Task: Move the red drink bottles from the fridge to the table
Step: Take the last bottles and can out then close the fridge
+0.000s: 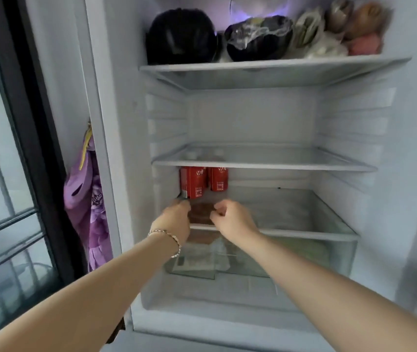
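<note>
Two red drink bottles stand at the left of the fridge's lower glass shelf (303, 233), their tops hidden by the shelf above. The nearer bottle (193, 182) has a red label, and dark drink shows below it. The second bottle (218, 179) stands just behind it to the right. My left hand (177, 215), with a bracelet on the wrist, wraps the lower left side of the nearer bottle, thumb at the label's bottom edge. My right hand (230, 215) is just right of that bottle's base, fingers half curled and holding nothing.
The middle shelf (265, 163) is close above the bottles. The top shelf (273, 69) holds black bowls and wrapped food. A clear drawer (342, 252) with packets sits below the hands. Purple cloth (88, 199) hangs left of the fridge beside a dark window frame (24, 123).
</note>
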